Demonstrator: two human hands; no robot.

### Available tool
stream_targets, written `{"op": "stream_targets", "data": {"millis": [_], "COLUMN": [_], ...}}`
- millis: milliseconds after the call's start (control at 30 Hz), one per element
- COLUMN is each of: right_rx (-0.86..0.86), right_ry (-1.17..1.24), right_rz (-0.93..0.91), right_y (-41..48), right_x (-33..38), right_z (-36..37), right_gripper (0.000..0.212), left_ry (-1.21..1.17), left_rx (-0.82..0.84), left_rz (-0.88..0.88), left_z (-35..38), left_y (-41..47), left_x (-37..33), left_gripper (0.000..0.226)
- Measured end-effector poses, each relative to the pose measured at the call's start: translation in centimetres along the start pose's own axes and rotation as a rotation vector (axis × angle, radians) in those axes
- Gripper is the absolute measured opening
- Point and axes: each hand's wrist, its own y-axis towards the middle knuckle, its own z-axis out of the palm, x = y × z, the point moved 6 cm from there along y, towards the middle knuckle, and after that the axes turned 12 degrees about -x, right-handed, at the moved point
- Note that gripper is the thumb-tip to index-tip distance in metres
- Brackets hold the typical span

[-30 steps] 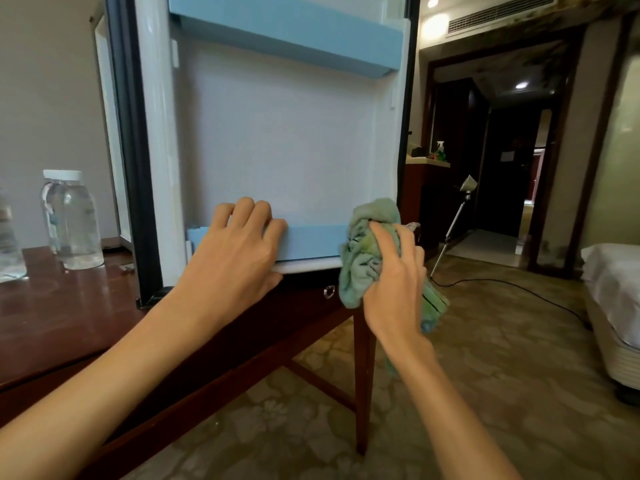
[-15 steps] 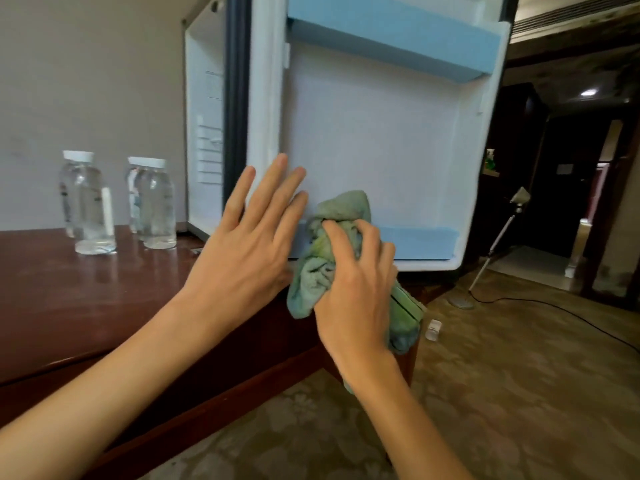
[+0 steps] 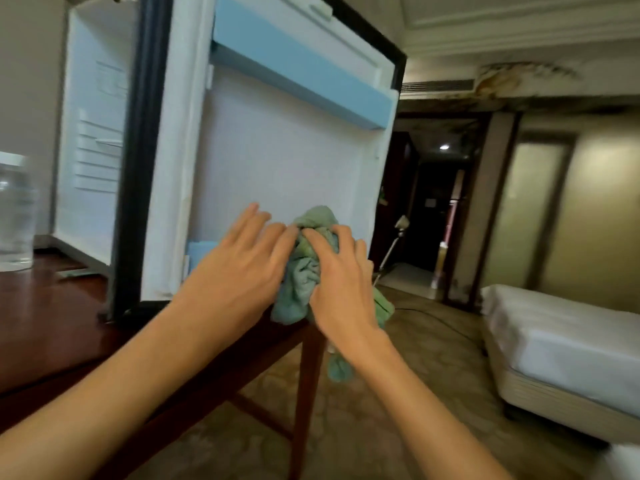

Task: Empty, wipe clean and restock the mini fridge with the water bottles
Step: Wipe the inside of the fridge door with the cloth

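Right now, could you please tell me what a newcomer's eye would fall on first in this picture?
The open fridge door fills the upper middle, its white inner panel crossed by a blue shelf near the top. Just below centre, the right hand grips a crumpled green cloth in front of the door's lower part, with the left hand beside it, fingers straight. A water bottle stands on the dark wooden table at the far left.

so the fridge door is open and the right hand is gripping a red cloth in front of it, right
Not quite: the cloth is green, not red, as the head view shows. The fridge door is open and the right hand grips the cloth in front of it.
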Motion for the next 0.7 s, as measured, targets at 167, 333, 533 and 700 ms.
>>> {"op": "stream_targets", "data": {"millis": [167, 333, 533, 700], "right_rx": [0.066, 0.021, 0.015, 0.035], "right_ry": [-0.414, -0.682, -0.872, -1.063], "right_rz": [-0.042, -0.245, -0.426, -0.496], "right_y": [3.3, 6.3, 12.0, 14.7], "right_x": [-5.5, -6.5, -3.7, -3.1], "right_z": [-1.2, -1.0, 0.4, 0.7], "right_gripper": [0.067, 0.059, 0.05, 0.048], "left_ry": [-0.149, -0.14, -0.172, -0.16], "left_rx": [-0.009, -0.041, -0.09, -0.094], "left_rz": [-0.03, -0.082, -0.084, -0.094], "left_z": [2.0, 3.9, 4.7, 5.0], "left_y": [3.6, 3.4, 3.1, 2.8], "left_x": [-3.2, -3.3, -2.7, -2.8], "left_gripper": [0.057, 0.042, 0.061, 0.05]}}
